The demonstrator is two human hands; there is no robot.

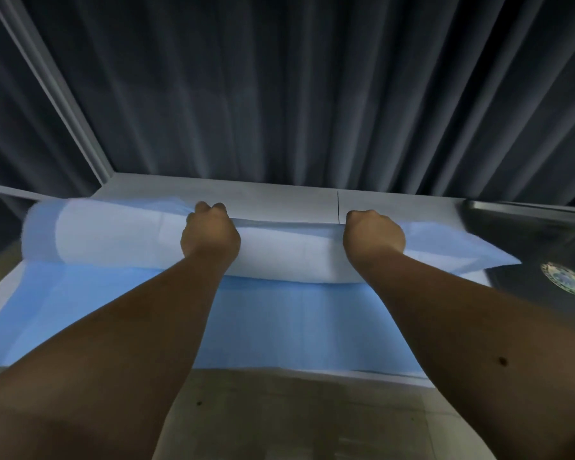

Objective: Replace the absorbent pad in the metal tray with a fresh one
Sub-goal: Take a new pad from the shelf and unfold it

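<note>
On the white ledge (279,197) before the dark curtain (312,94), a blue-and-white pad (130,237) is being gripped along its far fold by both hands. The left hand (210,232) and right hand (372,235) are each being kept closed into a fist, with the pad's edge pinched inside; the fingertips themselves are curled out of sight. Blue backing is being shown nearest the camera, white face on the folded-over part. The step is judged to be the unfolding or spreading of a pad; whether it is the fresh or the used one cannot be told. The tray (528,234) is lying at the right, cut off by the frame, apparently bare, with a round green mark inside. Next, an even two-handed carry toward the tray is being called for.
</note>
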